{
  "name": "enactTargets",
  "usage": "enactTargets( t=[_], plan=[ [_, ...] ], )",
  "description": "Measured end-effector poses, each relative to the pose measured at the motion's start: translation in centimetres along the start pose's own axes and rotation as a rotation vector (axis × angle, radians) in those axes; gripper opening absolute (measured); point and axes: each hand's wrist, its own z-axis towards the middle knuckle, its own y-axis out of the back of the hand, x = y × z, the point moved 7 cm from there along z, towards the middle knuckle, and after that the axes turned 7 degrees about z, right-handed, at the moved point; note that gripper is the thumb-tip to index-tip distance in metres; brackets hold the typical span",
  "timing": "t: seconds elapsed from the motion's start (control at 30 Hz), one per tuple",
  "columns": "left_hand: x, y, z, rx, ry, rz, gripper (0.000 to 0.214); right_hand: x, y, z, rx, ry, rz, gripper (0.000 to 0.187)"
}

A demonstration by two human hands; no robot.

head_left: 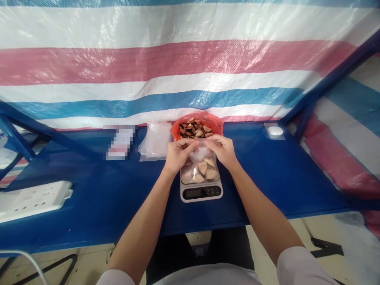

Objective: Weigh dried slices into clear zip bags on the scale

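Observation:
A clear plastic bag [194, 165] with several pale dried slices [202, 168] in its bottom rests on a kitchen scale [187, 197]. My left hand [180, 153] pinches the bag's top edge on the left. On the right, my right hand [222, 149] pinches the same edge between thumb and fingers. The scale's display shows digits too small to read surely. Just behind my hands, a red plastic bag [219, 122] stands open, full of brown-edged dried slices [196, 128].
Left of the red bag lies a stack of clear bags [156, 139], beside a blurred-out item [121, 142]. A white power strip [35, 201] sits at the left of the blue table [118, 206]. A small white round object [275, 130] lies back right. Striped sheeting [178, 59] hangs behind.

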Motion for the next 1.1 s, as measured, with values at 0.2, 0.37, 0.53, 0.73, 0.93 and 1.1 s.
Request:
enactTargets(
  t=[0.2,0.37,0.53,0.73,0.93,1.1],
  plan=[
    [0.1,0.4,0.0,-0.002,-0.013,-0.011,0.035,0.2,0.2,0.0,-0.016,-0.045,0.089,0.036],
    [-0.2,0.1,-0.1,0.029,-0.053,-0.011,0.033,0.0,0.1,-0.2,0.007,-0.091,0.076,0.037],
    [0.1,-0.3,-0.1,0.039,-0.002,-0.031,0.036,-0.3,0.1,-0.2,-0.025,-0.094,0.094,0.035],
    [-0.1,-0.4,-0.2,0.055,-0.023,-0.038,0.033,-0.4,-0.3,-0.3,0.010,-0.088,0.055,0.036],
    [0.3,0.8,0.1,-0.048,-0.021,-0.024,0.033,0.1,0.7,0.1,0.032,-0.055,0.026,0.041],
    [0.3,0.4,0.2,0.035,0.027,-0.022,0.038,0.2,0.9,0.2,0.069,-0.024,-0.013,0.044]
  ],
)
